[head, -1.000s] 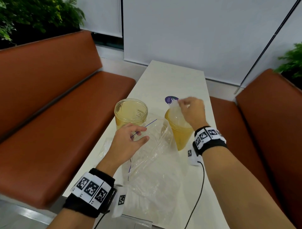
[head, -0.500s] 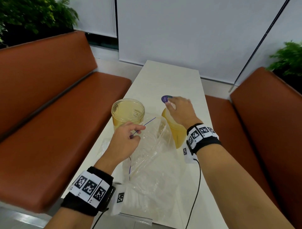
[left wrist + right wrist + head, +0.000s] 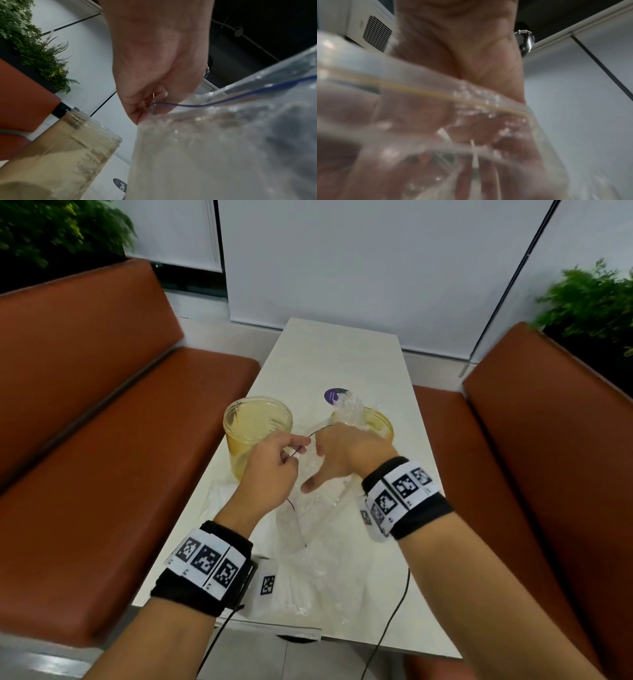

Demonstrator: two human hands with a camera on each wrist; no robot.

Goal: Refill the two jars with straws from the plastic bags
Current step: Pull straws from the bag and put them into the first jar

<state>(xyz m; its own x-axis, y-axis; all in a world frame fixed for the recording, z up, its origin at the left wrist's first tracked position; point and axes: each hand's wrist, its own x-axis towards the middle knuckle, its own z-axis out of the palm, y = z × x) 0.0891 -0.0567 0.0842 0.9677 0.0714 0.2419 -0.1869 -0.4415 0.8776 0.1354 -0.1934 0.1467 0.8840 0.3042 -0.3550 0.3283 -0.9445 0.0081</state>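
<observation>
Two clear yellowish jars stand mid-table: the left jar (image 3: pixel 258 426) (image 3: pixel 68 148), and the right jar (image 3: pixel 378 422) with a bunch of wrapped straws (image 3: pixel 349 409) sticking out of it. A clear plastic bag (image 3: pixel 318 542) (image 3: pixel 223 148) (image 3: pixel 368 81) with a blue zip line lies in front of them. My left hand (image 3: pixel 296 451) (image 3: pixel 154 108) pinches the bag's zip edge and holds it up. My right hand (image 3: pixel 322 463) (image 3: pixel 453 135) is at the bag's mouth, thumb spread, with its fingers blurred behind the plastic. They look fairly straight. A thin white straw (image 3: pixel 474 155) shows in the bag.
The narrow white table (image 3: pixel 342 354) runs away from me between two brown benches (image 3: pixel 102 440) (image 3: pixel 548 474). A round purple sticker (image 3: pixel 334 396) (image 3: pixel 120 185) lies behind the jars. More flat plastic (image 3: pixel 222 501) lies by the left jar. Cables hang off the near edge.
My right hand has come off the right jar, leaving the straws in it. It has moved back left to the bag's mouth. My left hand has kept hold of the zip edge.
</observation>
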